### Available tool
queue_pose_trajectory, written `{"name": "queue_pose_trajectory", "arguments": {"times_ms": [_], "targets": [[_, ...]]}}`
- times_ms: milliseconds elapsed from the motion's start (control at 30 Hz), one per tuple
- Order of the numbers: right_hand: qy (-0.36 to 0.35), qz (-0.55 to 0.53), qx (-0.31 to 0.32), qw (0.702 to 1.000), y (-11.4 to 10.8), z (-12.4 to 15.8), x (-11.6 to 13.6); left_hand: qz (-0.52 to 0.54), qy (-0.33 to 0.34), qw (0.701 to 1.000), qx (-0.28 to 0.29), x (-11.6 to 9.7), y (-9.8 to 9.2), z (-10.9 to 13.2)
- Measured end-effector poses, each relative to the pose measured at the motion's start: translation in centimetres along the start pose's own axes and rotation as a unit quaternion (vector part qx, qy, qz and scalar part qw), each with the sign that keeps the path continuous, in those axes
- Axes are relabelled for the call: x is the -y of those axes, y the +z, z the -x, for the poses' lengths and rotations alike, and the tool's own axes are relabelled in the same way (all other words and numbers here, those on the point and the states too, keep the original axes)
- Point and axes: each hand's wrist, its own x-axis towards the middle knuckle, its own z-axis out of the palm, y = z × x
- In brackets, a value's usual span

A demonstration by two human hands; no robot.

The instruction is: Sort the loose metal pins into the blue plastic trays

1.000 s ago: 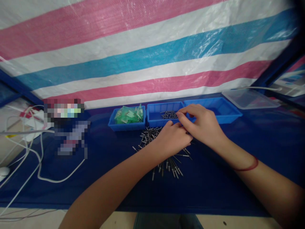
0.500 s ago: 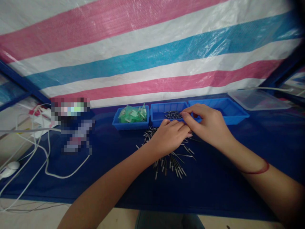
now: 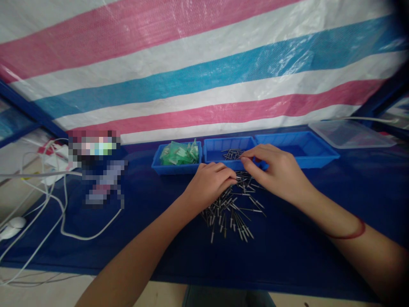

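A heap of small metal pins lies on the dark blue table. My left hand rests palm down on the heap's left part, fingers curled over the pins. My right hand hovers at the heap's far right, its thumb and forefinger pinched together near the front wall of the middle blue tray; what they pinch is too small to make out. That tray holds a few pins.
A blue tray of green plastic pieces stands left of the middle tray, and a third blue tray stands to its right. A clear plastic lid lies far right. White cables and a mouse lie left. A striped tarp hangs behind.
My left hand has slid left across the heap, dragging pins together. My right hand has stayed by the middle tray, still pinched. The camera view shifted slightly.
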Motion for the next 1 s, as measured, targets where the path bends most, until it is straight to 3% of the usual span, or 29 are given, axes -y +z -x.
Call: {"name": "queue_pose_trajectory", "arguments": {"times_ms": [267,400,633,833,1000], "targets": [[-0.015,-0.014,0.018,1.0,0.1,0.1,0.5,0.08,0.013,0.997,-0.008,0.9,0.7,0.1],[-0.013,-0.052,0.056,0.997,0.1,0.2,0.8,0.127,-0.03,0.99,-0.053,0.7,0.6,0.2],[0.025,-0.136,0.134,0.981,0.2,0.3,0.9,0.239,-0.143,0.945,-0.171,0.0,0.3,0.3],[0.049,-0.187,0.153,0.969,0.4,0.3,0.9,0.32,-0.183,0.909,-0.194,-0.3,0.6,0.3],[0.072,-0.226,0.147,0.96,0.6,0.4,0.9,0.347,-0.187,0.898,-0.196,-0.8,0.6,0.2]]}}
